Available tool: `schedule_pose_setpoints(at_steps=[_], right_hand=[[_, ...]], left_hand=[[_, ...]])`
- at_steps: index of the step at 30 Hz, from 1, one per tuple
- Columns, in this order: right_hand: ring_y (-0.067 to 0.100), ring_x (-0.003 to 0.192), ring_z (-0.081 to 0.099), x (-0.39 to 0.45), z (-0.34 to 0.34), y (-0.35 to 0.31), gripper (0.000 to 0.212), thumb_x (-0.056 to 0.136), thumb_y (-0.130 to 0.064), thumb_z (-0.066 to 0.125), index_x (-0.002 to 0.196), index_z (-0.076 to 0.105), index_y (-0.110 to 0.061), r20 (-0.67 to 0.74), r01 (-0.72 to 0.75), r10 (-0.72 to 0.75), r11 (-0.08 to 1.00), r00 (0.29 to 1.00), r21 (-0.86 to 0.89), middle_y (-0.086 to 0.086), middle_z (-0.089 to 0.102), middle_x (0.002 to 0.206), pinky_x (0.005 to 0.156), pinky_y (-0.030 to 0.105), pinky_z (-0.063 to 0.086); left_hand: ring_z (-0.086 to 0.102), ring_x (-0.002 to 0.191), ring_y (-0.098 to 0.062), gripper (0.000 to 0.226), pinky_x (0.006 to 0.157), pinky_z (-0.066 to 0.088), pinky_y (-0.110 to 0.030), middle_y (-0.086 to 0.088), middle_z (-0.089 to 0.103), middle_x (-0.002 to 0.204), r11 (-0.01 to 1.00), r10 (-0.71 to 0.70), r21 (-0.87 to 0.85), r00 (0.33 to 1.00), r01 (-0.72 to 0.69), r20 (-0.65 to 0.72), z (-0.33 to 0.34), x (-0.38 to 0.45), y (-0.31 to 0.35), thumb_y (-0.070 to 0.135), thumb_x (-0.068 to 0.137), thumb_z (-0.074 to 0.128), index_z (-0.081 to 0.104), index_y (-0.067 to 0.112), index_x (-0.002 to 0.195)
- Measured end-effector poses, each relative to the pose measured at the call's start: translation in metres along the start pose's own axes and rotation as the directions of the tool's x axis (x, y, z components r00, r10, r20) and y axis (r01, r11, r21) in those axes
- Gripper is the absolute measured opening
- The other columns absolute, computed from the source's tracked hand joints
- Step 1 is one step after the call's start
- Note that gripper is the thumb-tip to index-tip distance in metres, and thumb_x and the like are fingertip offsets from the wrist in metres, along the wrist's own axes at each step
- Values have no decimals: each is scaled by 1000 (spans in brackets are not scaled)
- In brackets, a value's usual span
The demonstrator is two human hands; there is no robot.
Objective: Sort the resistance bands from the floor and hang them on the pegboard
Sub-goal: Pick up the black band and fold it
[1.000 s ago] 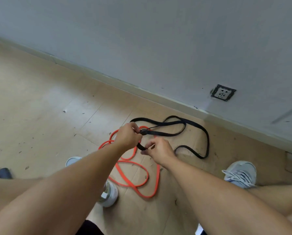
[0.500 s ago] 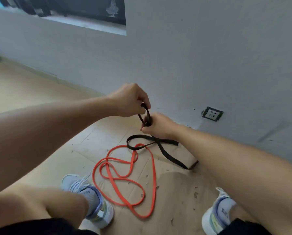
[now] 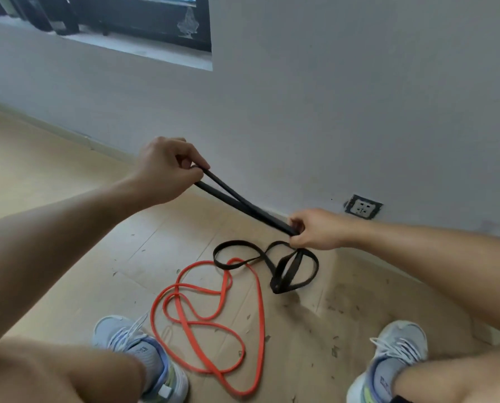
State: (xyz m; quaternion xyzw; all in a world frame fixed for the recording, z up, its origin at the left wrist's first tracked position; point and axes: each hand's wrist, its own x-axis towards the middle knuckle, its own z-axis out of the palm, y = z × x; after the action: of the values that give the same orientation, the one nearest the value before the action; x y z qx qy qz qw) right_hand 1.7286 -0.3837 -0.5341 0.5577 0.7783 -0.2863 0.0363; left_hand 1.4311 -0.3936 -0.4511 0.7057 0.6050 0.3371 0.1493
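Above the dusty wooden floor (image 3: 68, 228), both hands, left (image 3: 167, 170) and right (image 3: 315, 228), fingers clamped on the flat black rubber resistance band (image 3: 243, 203), have drawn it apart since a moment ago, untangling it from the orange band (image 3: 214, 315) lying nearer.

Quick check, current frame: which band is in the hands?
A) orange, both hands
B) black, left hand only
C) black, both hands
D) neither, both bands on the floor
C: the left hand and right hand each pinch the black band, stretched between them, while the orange band lies on the floor.
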Motion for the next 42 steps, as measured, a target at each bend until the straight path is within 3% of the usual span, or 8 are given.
schedule_pose_setpoints(at_steps=[5,8,12,18,24,29,34,42], right_hand=[[19,80,63,5,7,-6,13,89,-27,74,88,61,-26,-104,62,-53,995,993,83,-4,64,82,63,30,47],[6,73,65,-3,7,-10,15,88,-35,81,92,67,-33,-158,131,-93,961,983,246,-9,68,81,62,17,44],[3,79,69,-13,2,-19,20,86,-37,82,104,75,-33,-162,213,-171,930,972,299,-12,76,89,70,15,50],[-1,77,65,-25,-4,-35,16,87,-34,81,102,75,-36,-186,268,-221,922,957,282,-15,73,84,69,16,45],[13,80,68,-36,-9,-36,14,87,-31,82,96,74,-25,-157,243,-208,936,965,254,-4,73,86,75,33,54],[11,71,65,-31,-3,-25,15,84,-22,82,85,68,-17,-118,185,-161,955,980,232,-3,68,75,77,35,55],[21,80,70,-22,-1,1,24,83,-36,81,85,68,-16,-133,80,-48,966,990,244,5,71,82,84,44,56],[10,94,74,-23,-15,5,15,95,-33,72,109,71,-26,-261,91,11,923,965,373,-5,76,98,91,32,57]], left_hand=[[46,50,-4,25,44,29,-9,-2,50,63,990,-136,32,990,137,-23,1,6,-24,-3,85,62,78,15,92],[65,89,-10,22,70,50,-23,-4,71,99,956,-259,185,951,227,172,3,6,-44,5,88,72,73,21,102],[49,131,-15,64,110,43,-41,7,57,139,973,-169,217,865,71,472,19,-10,-35,32,76,88,59,31,132],[57,119,-7,61,103,45,-31,15,64,125,990,40,71,726,-122,686,55,-23,17,58,74,81,60,34,126],[48,56,-9,27,54,35,-24,7,57,64,939,185,115,760,-323,623,56,-23,37,55,87,70,59,32,78],[55,60,-7,16,55,41,-21,6,62,67,945,327,-137,851,-297,411,47,-26,49,41,93,69,67,25,94],[71,88,-22,19,85,57,-50,-3,73,89,937,215,-312,962,-154,171,38,-23,50,38,97,65,65,20,100],[58,61,-1,21,59,39,-15,0,77,85,989,39,-148,951,7,308,25,-17,14,40,96,64,65,20,103]])
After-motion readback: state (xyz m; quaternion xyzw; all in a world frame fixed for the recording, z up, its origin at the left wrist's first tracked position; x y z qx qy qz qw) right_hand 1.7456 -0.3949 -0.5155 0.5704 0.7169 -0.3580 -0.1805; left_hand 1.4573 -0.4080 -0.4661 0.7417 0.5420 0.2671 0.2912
